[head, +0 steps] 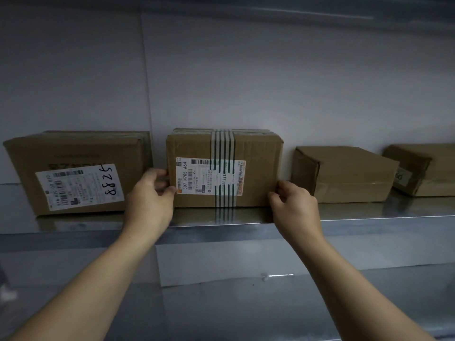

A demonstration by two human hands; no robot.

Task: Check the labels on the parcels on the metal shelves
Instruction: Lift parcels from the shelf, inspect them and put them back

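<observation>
**A:** What have the fingers got?

**B:** The left hand [150, 200] has its fingers [160, 174] curled round the left edge of the striped-tape parcel [256, 153]. The right hand [296, 207] pinches the lower right corner. Both grip it, narrow.

**A:** And where is the parcel?

**B:** Centre of the frame. It stands on the metal shelf [369, 214] near the front lip, with its shipping label [197, 177] facing out.

**A:** Neighbours?

**B:** The handwritten-number parcel [73, 151] is just beside it at left. A plain brown parcel [344, 173] sits at right, and another parcel [423, 166] is at the far right edge.

**A:** What could go wrong?

**B:** I'd judge the grip light, on the edges only. A tug forward could tip the parcel off the lip. Swinging it left could knock the neighbour askew. The tape also crosses the label's digits, and in this dim light they could be misread.
</observation>
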